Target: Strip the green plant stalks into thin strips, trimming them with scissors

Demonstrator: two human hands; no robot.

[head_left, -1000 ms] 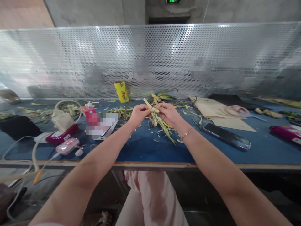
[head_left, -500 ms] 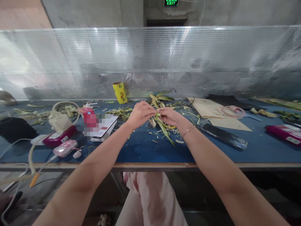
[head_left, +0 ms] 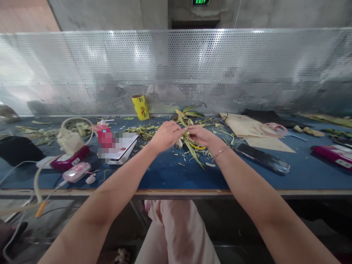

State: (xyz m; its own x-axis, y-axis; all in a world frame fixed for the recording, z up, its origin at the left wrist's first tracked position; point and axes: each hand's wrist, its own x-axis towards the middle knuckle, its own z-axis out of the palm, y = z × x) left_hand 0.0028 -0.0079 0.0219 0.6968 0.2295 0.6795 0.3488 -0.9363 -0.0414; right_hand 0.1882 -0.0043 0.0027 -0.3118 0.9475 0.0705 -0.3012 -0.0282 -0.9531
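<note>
My left hand (head_left: 167, 135) and my right hand (head_left: 200, 135) meet over the middle of the blue table, their fingertips pinched together. Whatever lies between the fingers is too small and too covered to name. Directly below and around them are green and yellowish plant scraps (head_left: 192, 153), among them a long leaf pointing towards me. A bent dry leaf with a pale stem (head_left: 180, 116) shows just behind the fingers. Left of my left hand is a heap of cut green stems (head_left: 140, 132).
On the left stand a yellow roll (head_left: 140, 108), a tablet-like device (head_left: 124, 146), a red pack (head_left: 104, 136) and a pink charger case (head_left: 77, 172) with cables. To the right lie a phone (head_left: 262, 158), brown paper (head_left: 239, 126) and a magenta device (head_left: 332, 156). A perforated metal screen (head_left: 187, 66) rises behind.
My left hand has dropped slightly, its fingers curling more towards the right hand. The right hand stays almost in place, and the fingertips still meet.
</note>
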